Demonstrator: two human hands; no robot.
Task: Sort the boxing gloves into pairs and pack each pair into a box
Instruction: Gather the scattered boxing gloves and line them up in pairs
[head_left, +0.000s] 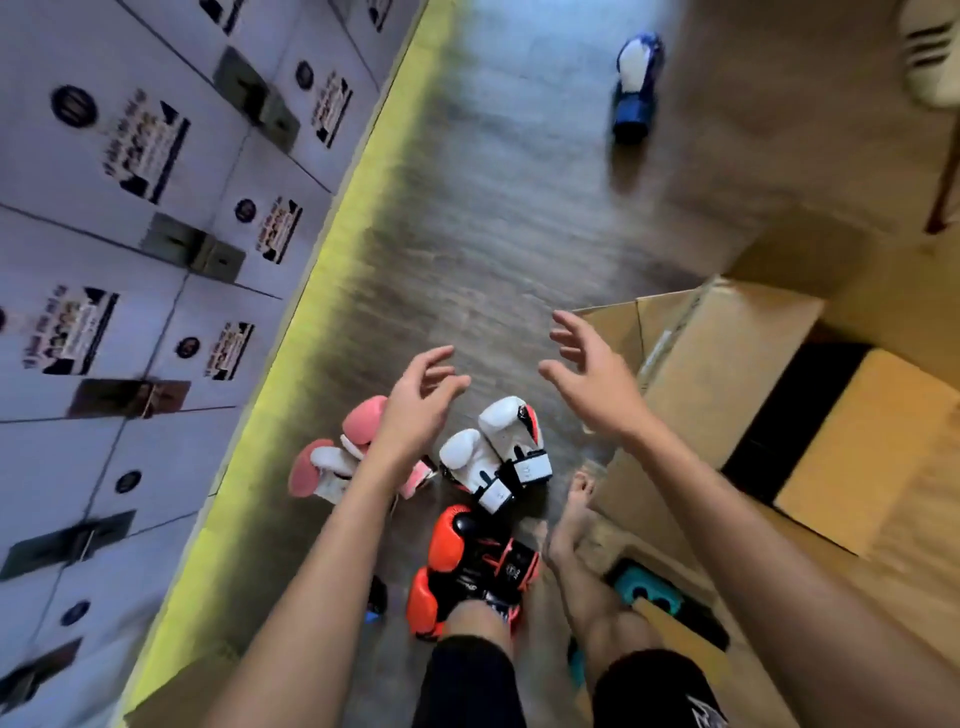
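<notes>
Left hand (415, 405): open, fingers curled, holding nothing, above the pink gloves (337, 457).
Right hand (597, 379): open, fingers spread, empty, just left of the near box (727, 374).
Blue glove (634, 88): lone, far across the floor, ahead and slightly right of both hands.
Long axis: near to far, cuff toward the person.
Nearer hand: right, by my judgement.
Paired already: white gloves (493, 452) and orange gloves (457, 561), near, between the arms.

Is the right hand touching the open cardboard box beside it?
Cannot tell. In the head view the right hand, fingers spread, overlaps the cardboard box edge, but blur and the single angle hide any gap.
</notes>
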